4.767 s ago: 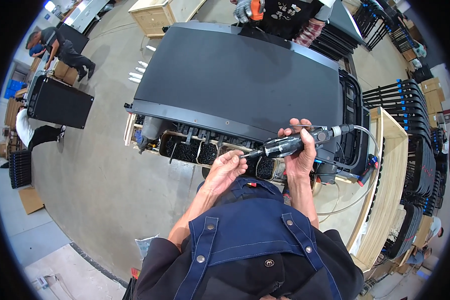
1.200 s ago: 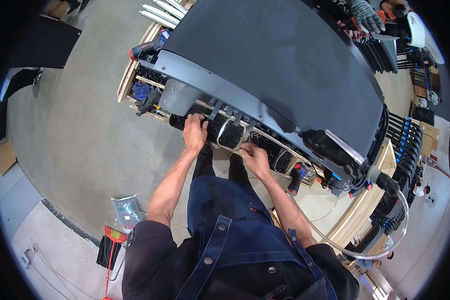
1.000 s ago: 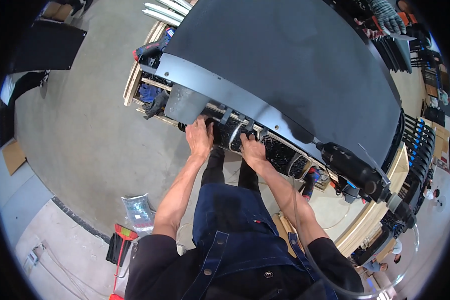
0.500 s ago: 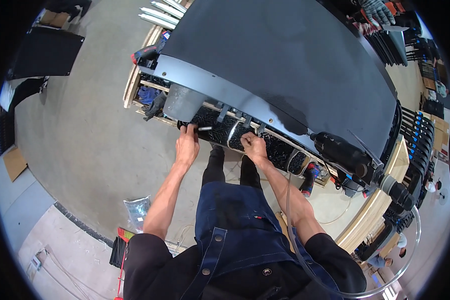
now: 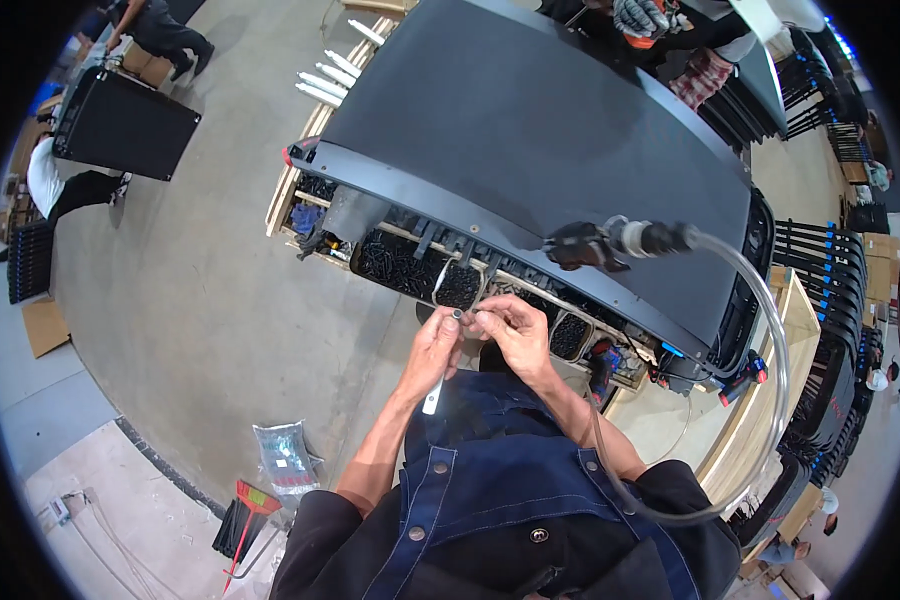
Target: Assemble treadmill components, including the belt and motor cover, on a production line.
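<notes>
Workshop concrete floor (image 5: 200,300) surrounded the desk (image 5: 300,185), which carried a large dark panel (image 5: 540,130). Both hands met just below its fastener trays (image 5: 410,265): left hand (image 5: 432,345) and right hand (image 5: 510,335) pinched together on a small dark fastener (image 5: 458,314). Judged step: readying the fastener; next calls for the air tool (image 5: 610,242) resting beyond the right hand. Half a second earlier, the hands were spread apart.

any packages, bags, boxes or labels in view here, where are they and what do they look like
Clear plastic bag: on the floor, lower left, crinkled, dark small parts inside, blue patch.
Flat brown cardboard: on the floor, far left.
Brown cardboard boxes: top left, beside a bending person.
No screens or signs visible.
</notes>
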`<action>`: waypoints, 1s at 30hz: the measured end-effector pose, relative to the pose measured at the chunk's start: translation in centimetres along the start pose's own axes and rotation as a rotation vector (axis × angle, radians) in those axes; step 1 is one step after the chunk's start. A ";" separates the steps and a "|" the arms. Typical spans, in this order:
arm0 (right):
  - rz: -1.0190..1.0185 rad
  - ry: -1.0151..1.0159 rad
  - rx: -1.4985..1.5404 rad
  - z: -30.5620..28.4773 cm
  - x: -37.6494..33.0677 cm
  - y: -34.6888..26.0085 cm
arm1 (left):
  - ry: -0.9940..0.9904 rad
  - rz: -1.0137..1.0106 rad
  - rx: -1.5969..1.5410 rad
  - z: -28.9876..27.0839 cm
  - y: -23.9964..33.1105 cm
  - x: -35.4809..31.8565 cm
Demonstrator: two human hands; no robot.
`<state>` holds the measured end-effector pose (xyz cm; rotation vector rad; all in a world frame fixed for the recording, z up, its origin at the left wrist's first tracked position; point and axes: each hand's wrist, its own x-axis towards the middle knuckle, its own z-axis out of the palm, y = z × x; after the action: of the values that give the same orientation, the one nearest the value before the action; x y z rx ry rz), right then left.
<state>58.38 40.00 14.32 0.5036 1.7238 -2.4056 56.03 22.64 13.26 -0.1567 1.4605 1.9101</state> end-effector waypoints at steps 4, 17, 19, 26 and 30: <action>-0.269 -0.022 -0.083 -1.6 -2.2 -2.8 | -0.059 0.147 0.032 3.8 0.3 -0.9; -0.857 -0.016 -0.476 -7.6 -5.6 -7.8 | 0.161 0.451 0.082 13.7 1.4 -3.3; -0.774 -0.052 -0.381 -7.9 -5.8 -7.6 | 0.220 0.487 0.154 14.5 1.8 -3.7; -0.344 -0.160 0.126 -7.6 -6.9 -8.8 | 0.318 0.615 0.502 15.1 3.4 -4.5; -0.286 -0.126 0.118 -7.4 -6.4 -9.0 | 0.267 0.598 0.532 14.8 4.4 -4.3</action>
<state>63.05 49.42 22.50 0.1188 1.7087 -2.6778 61.23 33.28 24.04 0.3210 2.3435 1.8993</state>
